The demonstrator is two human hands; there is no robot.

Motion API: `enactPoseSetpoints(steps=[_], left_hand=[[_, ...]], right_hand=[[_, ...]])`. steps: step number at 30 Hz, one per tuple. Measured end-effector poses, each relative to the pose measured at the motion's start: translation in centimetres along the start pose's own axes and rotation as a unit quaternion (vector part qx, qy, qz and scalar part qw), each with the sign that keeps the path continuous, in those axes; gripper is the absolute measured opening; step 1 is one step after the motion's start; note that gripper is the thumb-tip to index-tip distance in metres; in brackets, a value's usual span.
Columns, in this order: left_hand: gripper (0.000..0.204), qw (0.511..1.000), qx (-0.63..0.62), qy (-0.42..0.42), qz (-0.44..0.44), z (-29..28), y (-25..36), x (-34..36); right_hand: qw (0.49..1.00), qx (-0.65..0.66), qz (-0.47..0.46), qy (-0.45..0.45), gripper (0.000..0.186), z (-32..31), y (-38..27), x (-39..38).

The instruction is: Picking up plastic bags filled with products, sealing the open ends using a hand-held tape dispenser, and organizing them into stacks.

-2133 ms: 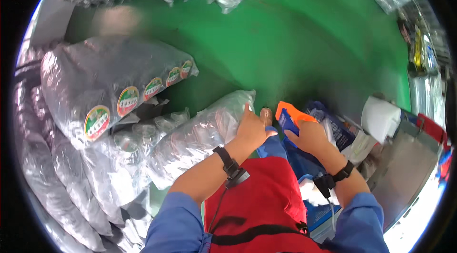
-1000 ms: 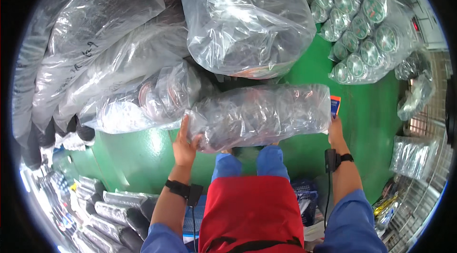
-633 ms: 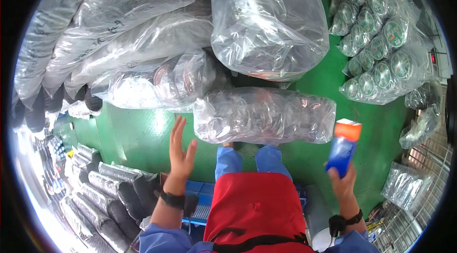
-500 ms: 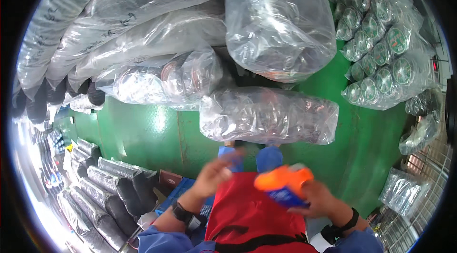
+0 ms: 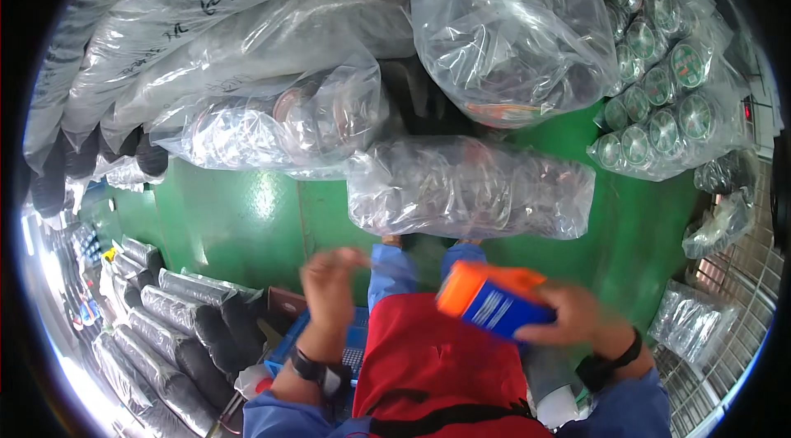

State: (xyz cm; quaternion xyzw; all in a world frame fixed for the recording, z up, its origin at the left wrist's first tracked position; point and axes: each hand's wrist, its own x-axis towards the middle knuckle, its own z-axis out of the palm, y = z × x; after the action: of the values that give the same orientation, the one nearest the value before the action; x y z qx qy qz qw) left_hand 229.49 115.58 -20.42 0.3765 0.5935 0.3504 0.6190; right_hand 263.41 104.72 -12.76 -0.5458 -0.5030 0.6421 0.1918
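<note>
Orange-and-blue box [image 5: 494, 302], hands [image 5: 327, 285] [image 5: 570, 316] apart, right gripping

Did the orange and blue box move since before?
Yes, leftward: 0.6 seconds ago, the box was by the right end of the plastic-wrapped bundle; now it's in line with its middle.

This looks like a workshop's storage or packing area — glossy green floor [image 5: 235, 220] underfoot, bulky clear plastic bags [image 5: 511, 34] crowded near me, dark wrapped bundles [image 5: 185, 314] in rows, metal mesh [image 5: 750, 298] alongside.
</note>
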Motion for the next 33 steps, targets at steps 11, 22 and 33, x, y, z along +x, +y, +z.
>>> enactPoseSetpoints(steps=[11, 22, 33], left_hand=[[0.054, 0.958, 0.175, 0.222, 0.038, 0.5, -9.5, 10.0], [0.049, 0.807, 0.459, 0.224, 0.295, 2.5, -6.6, 8.3], [0.044, 0.859, 0.415, 0.224, 0.2, -2.1, -3.9, 7.0]], right_hand=[[0.949, -0.28, 0.128, 0.075, 0.045, -4.1, 6.6, 0.2], [0.956, -0.274, 0.091, 0.053, 0.046, -4.8, 9.4, -0.4], [0.96, -0.262, 0.085, 0.054, 0.046, -5.4, 10.2, -0.4]])
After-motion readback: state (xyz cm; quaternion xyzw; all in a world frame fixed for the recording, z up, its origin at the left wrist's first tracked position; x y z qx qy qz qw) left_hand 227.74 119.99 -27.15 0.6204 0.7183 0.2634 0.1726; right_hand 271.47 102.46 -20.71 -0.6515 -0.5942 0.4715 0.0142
